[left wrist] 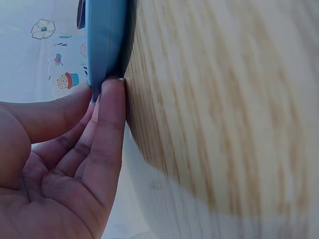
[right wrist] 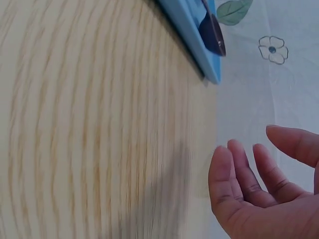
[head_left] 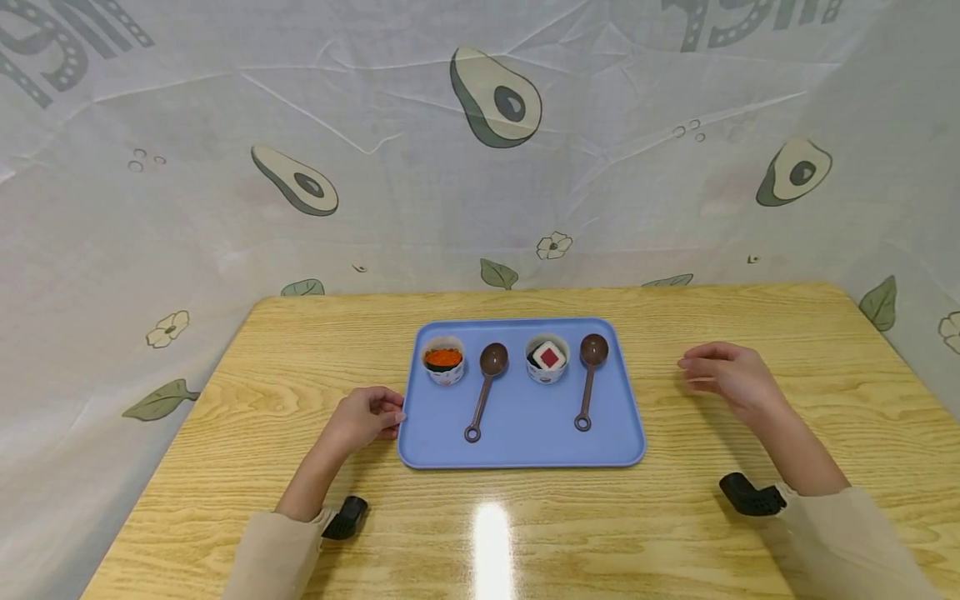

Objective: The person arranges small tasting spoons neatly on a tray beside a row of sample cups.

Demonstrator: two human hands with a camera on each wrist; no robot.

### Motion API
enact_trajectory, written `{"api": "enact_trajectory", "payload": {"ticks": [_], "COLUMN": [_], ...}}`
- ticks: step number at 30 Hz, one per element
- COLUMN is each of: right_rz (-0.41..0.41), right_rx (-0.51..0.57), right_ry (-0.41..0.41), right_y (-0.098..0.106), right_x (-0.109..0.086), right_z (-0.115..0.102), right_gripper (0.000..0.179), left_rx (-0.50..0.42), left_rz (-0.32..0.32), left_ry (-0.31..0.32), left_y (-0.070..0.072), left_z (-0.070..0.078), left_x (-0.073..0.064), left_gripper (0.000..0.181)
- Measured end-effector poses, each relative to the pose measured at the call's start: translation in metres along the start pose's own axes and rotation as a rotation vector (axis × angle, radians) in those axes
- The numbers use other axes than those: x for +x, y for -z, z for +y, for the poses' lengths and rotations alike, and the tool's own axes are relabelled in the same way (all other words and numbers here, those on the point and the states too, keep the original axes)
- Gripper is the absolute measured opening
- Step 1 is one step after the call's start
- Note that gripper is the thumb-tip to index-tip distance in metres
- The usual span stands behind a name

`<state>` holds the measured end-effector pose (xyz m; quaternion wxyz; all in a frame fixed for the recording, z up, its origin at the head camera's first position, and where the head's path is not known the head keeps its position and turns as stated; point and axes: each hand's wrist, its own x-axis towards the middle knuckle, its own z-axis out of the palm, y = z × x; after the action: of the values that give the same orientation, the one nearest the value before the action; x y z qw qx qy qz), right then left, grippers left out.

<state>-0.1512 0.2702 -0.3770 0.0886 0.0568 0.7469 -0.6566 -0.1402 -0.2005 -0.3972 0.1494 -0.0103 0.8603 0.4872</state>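
Note:
A blue tray [head_left: 525, 446] lies on the wooden table, and my left hand [head_left: 367, 419] pinches its left edge. The left wrist view shows the thumb over the tray's rim [left wrist: 105, 45] and the fingertips at its underside. On the tray, a paper cup [head_left: 447, 377] holds a piece of sushi with orange topping [head_left: 442, 357]. A second paper cup [head_left: 546, 377] holds a white sushi piece with a red square [head_left: 549, 356]. Two brown spoons lie there, one spoon [head_left: 482, 400] between the cups and another spoon [head_left: 587, 392] at the right. My right hand [head_left: 735, 379] hovers right of the tray, holding nothing, fingers loosely bent.
The wooden table [head_left: 570, 533] extends on every side of the tray. Behind it hangs a pale cloth [head_left: 405, 225] printed with avocados and flowers, which also runs along the left and right sides. Black devices sit at the left wrist [head_left: 347, 518] and right wrist [head_left: 750, 496].

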Motion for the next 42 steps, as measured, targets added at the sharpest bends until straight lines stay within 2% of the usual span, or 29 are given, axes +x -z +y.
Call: {"api": "enact_trajectory", "payload": {"ticks": [7, 9, 12, 16, 19, 25, 28, 33, 42], "right_rz": [0.040, 0.063, 0.056, 0.035, 0.032, 0.038, 0.060, 0.088, 0.086], "right_rx": [-0.290, -0.376, -0.525, -0.659, -0.708, -0.756, -0.800, -0.862, -0.930], "right_ry": [0.068, 0.073, 0.102, 0.149, 0.195, 0.340, 0.379, 0.396, 0.383], "right_y": [0.012, 0.013, 0.013, 0.011, 0.012, 0.016, 0.017, 0.018, 0.019], "right_x": [-0.002, -0.001, -0.003, -0.005, -0.005, -0.003, -0.003, -0.002, -0.003], "right_z": [0.008, 0.010, 0.006, 0.000, 0.001, 0.008, 0.011, 0.014, 0.017], "right_gripper": [0.053, 0.057, 0.065, 0.071, 0.069, 0.064, 0.063, 0.062, 0.065], "left_rx": [0.016, 0.018, 0.023, 0.032, 0.040, 0.055, 0.068, 0.080, 0.134], "left_rz": [0.008, 0.008, 0.008, 0.009, 0.013, 0.014, 0.011, 0.006, 0.004], "left_ry": [-0.004, -0.001, 0.003, 0.004, 0.001, -0.008, -0.013, -0.014, -0.024], "left_y": [-0.001, 0.000, 0.000, 0.000, -0.001, 0.000, 0.001, 0.002, 0.005], "left_z": [0.001, 0.002, 0.002, 0.003, 0.002, 0.003, 0.003, 0.004, 0.004], "left_x": [0.000, -0.001, -0.001, -0.001, 0.000, 0.000, 0.000, 0.000, -0.001], "left_gripper": [0.018, 0.018, 0.018, 0.017, 0.017, 0.017, 0.018, 0.018, 0.019]}}
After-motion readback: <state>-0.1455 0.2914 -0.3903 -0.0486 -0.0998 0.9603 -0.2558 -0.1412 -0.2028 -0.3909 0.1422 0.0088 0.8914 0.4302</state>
